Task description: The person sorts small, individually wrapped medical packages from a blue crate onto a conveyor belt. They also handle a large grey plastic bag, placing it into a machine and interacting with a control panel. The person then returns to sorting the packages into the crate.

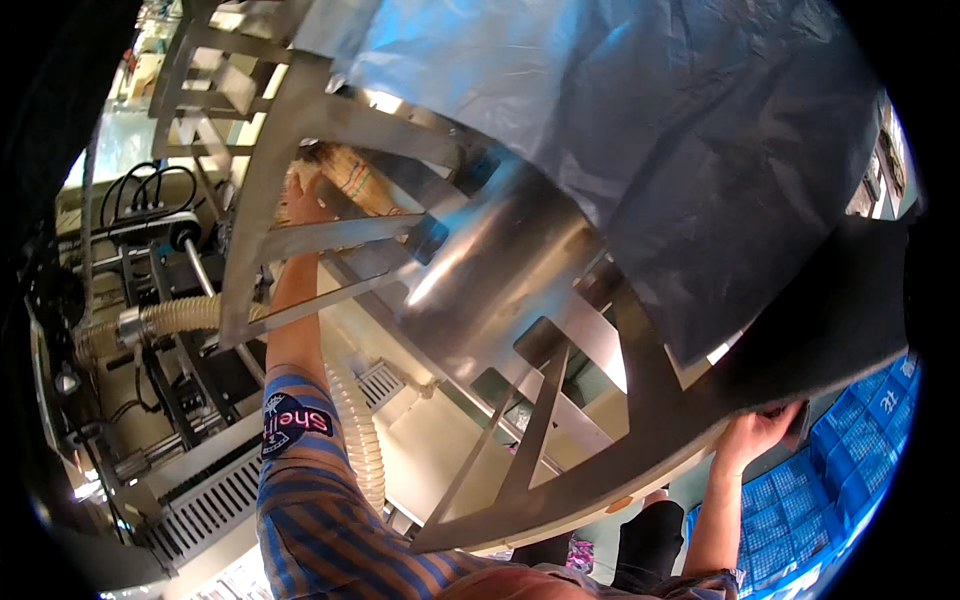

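Note:
A large spoked metal frame (565,505) with a shiny metal cylinder (480,280) fills the middle. A crinkled grey-blue plastic sheet (640,130) covers its upper right. My left arm reaches behind the spokes, and my left hand (305,200) is seen partly through them, its fingers apart. Beside those fingers lies a tan object with coloured lines (358,182). At the right, my right hand (752,437) is closed at the lower edge of a dark curved panel (830,320). Something small and dark shows at its fingers, too hidden to name.
Blue plastic crates (800,500) stand at the lower right. On the left is machinery with rods (195,265), black cables (150,190) and a ribbed hose (180,317). Another ribbed hose (358,430) runs beside my left sleeve. A slotted grey strip (215,505) lies lower left.

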A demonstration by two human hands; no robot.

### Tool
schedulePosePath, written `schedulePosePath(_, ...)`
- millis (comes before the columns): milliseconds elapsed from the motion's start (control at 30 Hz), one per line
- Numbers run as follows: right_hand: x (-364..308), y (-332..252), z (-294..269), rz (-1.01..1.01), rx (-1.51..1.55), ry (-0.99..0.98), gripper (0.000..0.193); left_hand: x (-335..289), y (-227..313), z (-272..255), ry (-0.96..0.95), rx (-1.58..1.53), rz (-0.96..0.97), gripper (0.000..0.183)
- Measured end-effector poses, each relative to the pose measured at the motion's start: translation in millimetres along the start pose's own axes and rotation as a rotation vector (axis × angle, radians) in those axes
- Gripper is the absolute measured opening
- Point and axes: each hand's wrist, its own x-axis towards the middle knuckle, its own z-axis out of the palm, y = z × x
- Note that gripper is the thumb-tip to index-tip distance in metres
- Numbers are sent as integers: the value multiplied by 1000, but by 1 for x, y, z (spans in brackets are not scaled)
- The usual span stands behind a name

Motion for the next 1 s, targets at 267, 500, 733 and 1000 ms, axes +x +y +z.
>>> schedulePosePath(267,-14,9,-3,-13,-105,53,49,38,-23,21,168,-596,-28,54)
schedulePosePath(500,-25,2,-15,53,-194,86,48,97,-17,-24,-6,-371,-113,47)
schedulePosePath(733,-27,5,-20,109,-236,50,47,109,-26,-25,-41,-327,-151,41)
schedulePosePath(1000,-29,8,-21,139,-281,39,46,122,-31,-6,-10,-363,-225,33)
